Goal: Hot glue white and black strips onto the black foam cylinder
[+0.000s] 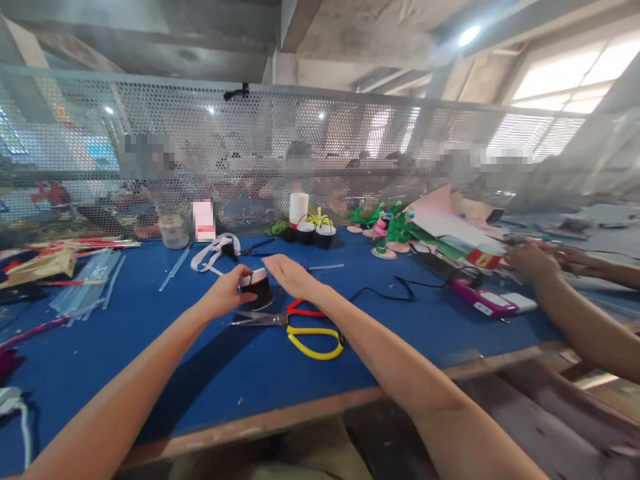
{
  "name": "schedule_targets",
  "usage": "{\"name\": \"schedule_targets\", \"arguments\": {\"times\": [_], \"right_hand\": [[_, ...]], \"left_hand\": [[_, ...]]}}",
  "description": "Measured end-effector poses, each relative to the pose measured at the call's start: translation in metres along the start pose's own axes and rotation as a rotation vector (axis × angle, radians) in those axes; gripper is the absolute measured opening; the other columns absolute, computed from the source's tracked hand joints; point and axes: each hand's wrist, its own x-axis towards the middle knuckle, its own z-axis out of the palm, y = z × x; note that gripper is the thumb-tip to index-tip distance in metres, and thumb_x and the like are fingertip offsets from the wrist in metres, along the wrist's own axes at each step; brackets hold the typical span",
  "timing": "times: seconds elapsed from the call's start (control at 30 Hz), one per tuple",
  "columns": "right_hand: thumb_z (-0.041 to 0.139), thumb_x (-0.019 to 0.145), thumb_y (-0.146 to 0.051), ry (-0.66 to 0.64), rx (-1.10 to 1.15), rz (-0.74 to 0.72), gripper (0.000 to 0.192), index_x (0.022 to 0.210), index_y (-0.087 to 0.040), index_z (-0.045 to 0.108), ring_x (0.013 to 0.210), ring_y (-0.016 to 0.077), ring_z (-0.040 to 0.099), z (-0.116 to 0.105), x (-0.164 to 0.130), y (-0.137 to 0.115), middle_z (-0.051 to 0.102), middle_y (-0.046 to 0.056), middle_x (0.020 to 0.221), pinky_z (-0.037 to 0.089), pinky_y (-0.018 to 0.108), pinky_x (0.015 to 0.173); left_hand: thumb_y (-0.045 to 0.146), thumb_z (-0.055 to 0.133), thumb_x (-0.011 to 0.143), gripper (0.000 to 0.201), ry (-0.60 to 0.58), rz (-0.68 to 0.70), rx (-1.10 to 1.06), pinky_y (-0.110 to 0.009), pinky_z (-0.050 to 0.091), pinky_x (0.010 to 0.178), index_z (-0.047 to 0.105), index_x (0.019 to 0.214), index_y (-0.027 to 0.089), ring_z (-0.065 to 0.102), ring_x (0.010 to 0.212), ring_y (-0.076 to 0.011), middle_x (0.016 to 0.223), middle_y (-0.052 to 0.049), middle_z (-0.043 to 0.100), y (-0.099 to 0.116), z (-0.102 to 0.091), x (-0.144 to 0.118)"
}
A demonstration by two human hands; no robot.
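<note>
Landmark: scissors [286, 319], lying spread on the blue tabletop [225, 380], handles to the right, probably parked there to stay in easy reach. Just beyond the blades sits the black cup [261, 297], white-rimmed, seemingly resting on the table. Left hand [225, 291], beyond the blade tips, pinches the cup's near-left side, thumb and fingers narrowed around it, likely to steady it. Right hand [295, 277], beyond the red handle, is flat and fairly open beside the cup (contact? can't tell), maybe guarding that side. Farther beyond the scissors, to the left, loops white ribbon [204, 252]; straight beyond, two black pails [325, 237] stand together, likely kept back for working room.
</note>
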Motion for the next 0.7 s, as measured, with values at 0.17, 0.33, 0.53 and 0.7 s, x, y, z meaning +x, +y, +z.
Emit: {"name": "schedule_targets", "arguments": {"times": [0.17, 0.33, 0.53, 0.7], "right_hand": [[0.038, 0.083, -0.030, -0.003, -0.324, 0.428, 0.031, 0.080, -0.010, 0.061, 0.078, 0.0193, 0.058, -0.038, -0.007, 0.036, 0.063, 0.013, 0.082, 0.039, 0.026, 0.067], [0.057, 0.069, -0.030, -0.266, -0.326, 0.571, 0.021, 0.064, -0.011, 0.062, 0.073, 0.0229, 0.060, -0.028, -0.019, 0.060, 0.065, 0.014, 0.073, 0.039, 0.024, 0.058], [0.052, 0.069, -0.015, -0.174, -0.223, 0.617, 0.020, 0.085, -0.007, 0.061, 0.075, 0.0211, 0.061, -0.005, -0.019, 0.059, 0.065, 0.015, 0.084, 0.041, 0.023, 0.058], [0.050, 0.071, -0.018, 0.072, 0.101, 0.601, 0.036, 0.107, -0.011, 0.048, 0.072, 0.0134, 0.060, -0.018, -0.021, 0.044, 0.064, 0.007, 0.086, 0.044, 0.020, 0.057]], "left_hand": [[0.027, 0.058, 0.060, 0.033, -0.003, -0.096, -0.016, -0.031, 0.040, 0.071, 0.046, 0.088, 0.016, 0.056, 0.080, -0.0216, 0.083, -0.004, 0.059, -0.006, -0.002, -0.007], [0.023, 0.056, 0.059, 0.032, -0.058, -0.136, -0.046, -0.028, 0.039, 0.066, 0.045, 0.089, 0.017, 0.055, 0.069, -0.0179, 0.070, 0.001, 0.058, -0.001, -0.006, -0.005], [0.028, 0.060, 0.058, 0.029, 0.021, -0.215, -0.141, -0.026, 0.038, 0.059, 0.043, 0.080, 0.018, 0.056, 0.063, -0.0175, 0.064, 0.002, 0.058, -0.002, 0.004, -0.008], [0.028, 0.058, 0.058, 0.028, 0.074, -0.182, -0.251, -0.026, 0.038, 0.058, 0.047, 0.081, 0.017, 0.055, 0.059, -0.0171, 0.061, 0.002, 0.058, -0.014, 0.013, -0.013]]}}
